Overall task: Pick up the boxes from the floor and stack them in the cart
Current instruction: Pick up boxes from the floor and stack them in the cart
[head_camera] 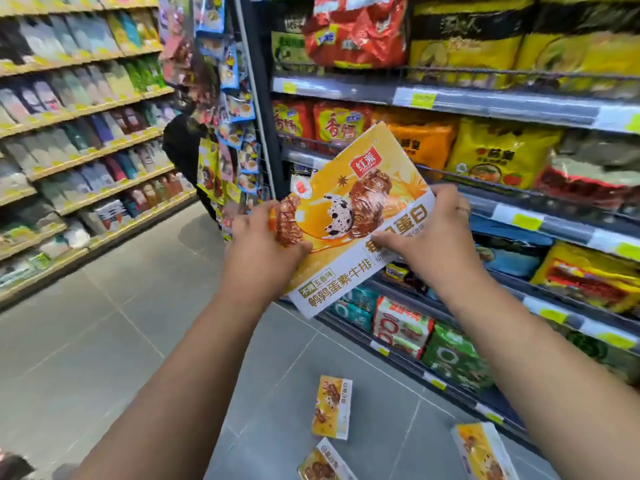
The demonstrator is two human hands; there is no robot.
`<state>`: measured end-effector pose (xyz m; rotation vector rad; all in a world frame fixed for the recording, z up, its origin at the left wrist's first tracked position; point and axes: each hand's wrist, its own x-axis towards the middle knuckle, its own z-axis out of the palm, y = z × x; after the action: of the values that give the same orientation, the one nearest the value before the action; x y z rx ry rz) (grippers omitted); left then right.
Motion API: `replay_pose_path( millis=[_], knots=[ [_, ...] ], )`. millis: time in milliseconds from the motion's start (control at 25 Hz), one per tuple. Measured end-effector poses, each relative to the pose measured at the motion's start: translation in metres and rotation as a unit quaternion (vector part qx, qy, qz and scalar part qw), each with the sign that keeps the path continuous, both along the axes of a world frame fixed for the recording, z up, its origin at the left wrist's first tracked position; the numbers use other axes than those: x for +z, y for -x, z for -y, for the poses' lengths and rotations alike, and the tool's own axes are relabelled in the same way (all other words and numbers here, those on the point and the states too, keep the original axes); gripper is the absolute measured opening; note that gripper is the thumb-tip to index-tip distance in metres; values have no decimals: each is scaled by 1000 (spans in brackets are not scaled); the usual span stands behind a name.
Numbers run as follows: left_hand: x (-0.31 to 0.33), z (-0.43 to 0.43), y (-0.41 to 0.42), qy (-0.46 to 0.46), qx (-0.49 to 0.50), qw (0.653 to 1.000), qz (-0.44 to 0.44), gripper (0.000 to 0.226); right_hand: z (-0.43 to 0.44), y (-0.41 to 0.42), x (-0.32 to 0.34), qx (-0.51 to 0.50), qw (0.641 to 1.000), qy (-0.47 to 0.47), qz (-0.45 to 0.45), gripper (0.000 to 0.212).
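I hold an orange and white snack box (349, 202) up in front of me, tilted, at chest height. My left hand (266, 237) grips its lower left edge and my right hand (429, 233) grips its right side. Three more boxes of the same kind lie on the grey floor below: one (331, 407) in the middle, one (325, 462) at the bottom edge, one (483, 452) at the lower right. No cart is in view.
Shelves of snack bags (485, 150) run along the right, close to the held box. Another shelf row (86, 133) lines the left of the aisle. A person in dark clothes (183, 147) stands further down by a hanging rack (235, 116).
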<state>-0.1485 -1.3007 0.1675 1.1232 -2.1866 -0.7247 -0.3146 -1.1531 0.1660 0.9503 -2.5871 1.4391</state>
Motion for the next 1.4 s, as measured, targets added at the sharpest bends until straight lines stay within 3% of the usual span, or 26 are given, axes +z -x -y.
replay_pose_path(
  millis=[400,840,1400],
  knots=[
    [23,-160,97,21,-238,971,0,75,-217,17,21,-221,975,5,-13,81],
    [27,-452,134,15,-449,893,-19,70,-527,-44,34,-420,907,-30,-17,86],
    [15,-757,163,6,-685,728,-14,75,-785,-141,18,-679,734,-9,3,91]
  ],
)
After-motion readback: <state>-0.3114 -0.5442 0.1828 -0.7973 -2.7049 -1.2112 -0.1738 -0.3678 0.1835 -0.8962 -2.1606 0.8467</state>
